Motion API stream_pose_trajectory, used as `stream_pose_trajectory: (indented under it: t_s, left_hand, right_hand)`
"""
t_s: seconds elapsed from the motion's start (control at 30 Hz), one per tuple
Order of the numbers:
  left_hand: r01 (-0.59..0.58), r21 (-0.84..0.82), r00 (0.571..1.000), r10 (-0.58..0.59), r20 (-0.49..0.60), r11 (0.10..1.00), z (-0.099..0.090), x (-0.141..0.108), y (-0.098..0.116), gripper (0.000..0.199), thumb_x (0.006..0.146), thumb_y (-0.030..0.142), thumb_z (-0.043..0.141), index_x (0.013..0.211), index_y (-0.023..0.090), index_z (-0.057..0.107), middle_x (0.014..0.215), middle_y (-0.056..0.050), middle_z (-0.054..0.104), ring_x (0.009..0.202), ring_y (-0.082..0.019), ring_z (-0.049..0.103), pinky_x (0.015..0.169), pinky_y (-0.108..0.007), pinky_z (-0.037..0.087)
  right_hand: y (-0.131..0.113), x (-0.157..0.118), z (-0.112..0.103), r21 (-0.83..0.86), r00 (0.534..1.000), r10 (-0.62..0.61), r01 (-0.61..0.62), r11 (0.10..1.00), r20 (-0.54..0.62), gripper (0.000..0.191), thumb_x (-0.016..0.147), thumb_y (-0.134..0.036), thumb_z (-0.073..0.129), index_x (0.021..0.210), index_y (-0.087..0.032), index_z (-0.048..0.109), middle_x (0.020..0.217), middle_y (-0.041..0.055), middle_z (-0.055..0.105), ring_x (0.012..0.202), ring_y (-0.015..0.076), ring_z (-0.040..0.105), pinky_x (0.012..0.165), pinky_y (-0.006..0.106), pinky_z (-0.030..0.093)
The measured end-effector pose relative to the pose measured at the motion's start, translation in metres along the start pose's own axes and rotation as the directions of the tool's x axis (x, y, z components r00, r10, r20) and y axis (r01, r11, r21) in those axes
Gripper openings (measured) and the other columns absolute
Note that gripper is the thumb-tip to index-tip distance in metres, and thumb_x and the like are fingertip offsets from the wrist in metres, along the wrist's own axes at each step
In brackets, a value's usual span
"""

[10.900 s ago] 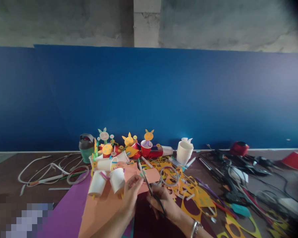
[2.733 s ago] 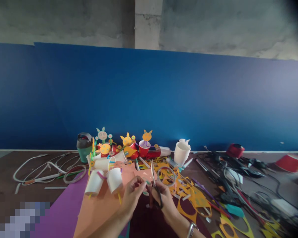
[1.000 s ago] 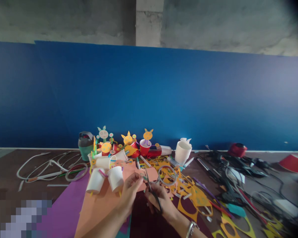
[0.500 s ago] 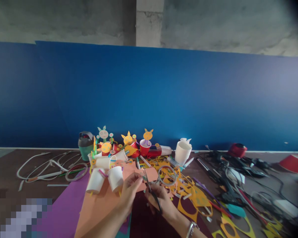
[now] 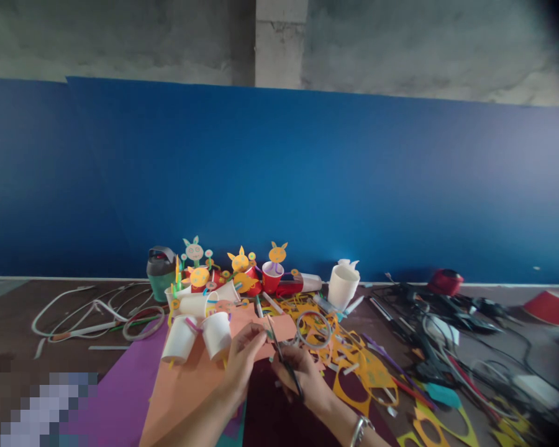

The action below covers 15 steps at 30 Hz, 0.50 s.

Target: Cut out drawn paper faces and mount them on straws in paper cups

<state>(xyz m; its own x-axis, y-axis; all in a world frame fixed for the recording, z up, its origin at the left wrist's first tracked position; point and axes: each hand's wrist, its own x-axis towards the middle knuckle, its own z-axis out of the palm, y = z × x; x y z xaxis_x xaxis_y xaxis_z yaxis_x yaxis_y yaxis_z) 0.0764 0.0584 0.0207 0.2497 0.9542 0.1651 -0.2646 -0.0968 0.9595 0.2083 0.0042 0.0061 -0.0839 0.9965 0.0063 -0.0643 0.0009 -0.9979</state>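
Note:
My right hand [image 5: 300, 375] is closed around the black handles of a pair of scissors [image 5: 291, 374], whose blades point up and away. Just left of the blades, my left hand [image 5: 246, 351] pinches a small piece of paper [image 5: 269, 336], mostly hidden by the fingertips. Beneath both hands lie an orange paper sheet [image 5: 186, 397] and a dark maroon sheet [image 5: 279, 416]. Two white paper cups [image 5: 179, 338] joined by a purple strip lie left of my left hand. Beyond my right hand sits a roll of clear tape [image 5: 313, 329] on yellow paper scraps [image 5: 354, 354].
Decorated cups with paper animal heads [image 5: 277, 253] stand along the blue partition [image 5: 279, 174]. A white cup [image 5: 343, 287] stands farther right. Cables and a black glue gun [image 5: 435, 366] lie on the right; a white cable [image 5: 65, 304] and purple paper [image 5: 121, 379] are left.
Almost nothing differs. The hands and scissors have shifted only very slightly, and the surrounding things stay in place.

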Motion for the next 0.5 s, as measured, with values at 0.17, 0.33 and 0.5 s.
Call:
stream_pose_trajectory:
  t_s: [0.17, 0.33, 0.5]
  left_hand:
    - [0.005, -0.001, 1.000, -0.005, 0.008, 1.000, -0.0018, 0.0013, -0.0030, 0.018, 0.076, 0.033, 0.064, 0.070, 0.017, 0.063, 0.070, -0.002, 0.063, 0.072, -0.017, 0.056, 0.072, -0.027, 0.043]
    - [0.012, -0.004, 1.000, -0.012, 0.006, 1.000, -0.0027, 0.0017, -0.0034, 0.018, 0.077, 0.031, 0.063, 0.067, 0.017, 0.061, 0.067, 0.000, 0.060, 0.070, -0.016, 0.055, 0.070, -0.025, 0.042]
    - [0.002, -0.019, 1.000, -0.002, 0.013, 1.000, -0.0024, 0.0018, -0.0047, 0.019, 0.078, 0.032, 0.062, 0.067, 0.017, 0.059, 0.067, 0.000, 0.058, 0.069, -0.015, 0.053, 0.069, -0.025, 0.042]
  right_hand:
    - [-0.0015, -0.0004, 0.0007, 0.008, 1.000, 0.019, -0.019, 1.000, -0.005, 0.025, 0.071, -0.036, 0.067, 0.066, -0.016, 0.052, 0.042, -0.0095, 0.043, 0.029, 0.0039, 0.037, 0.029, 0.015, 0.033]
    - [-0.0017, -0.0006, 0.0000, -0.004, 1.000, 0.022, -0.022, 1.000, 0.006, 0.026, 0.071, -0.036, 0.068, 0.067, -0.016, 0.053, 0.041, -0.0099, 0.042, 0.028, 0.0038, 0.036, 0.027, 0.014, 0.031]
    - [0.0016, 0.0004, -0.0013, -0.013, 1.000, 0.016, -0.016, 1.000, 0.014, 0.026, 0.072, -0.035, 0.068, 0.066, -0.016, 0.051, 0.041, -0.0099, 0.043, 0.028, 0.0034, 0.036, 0.027, 0.014, 0.031]
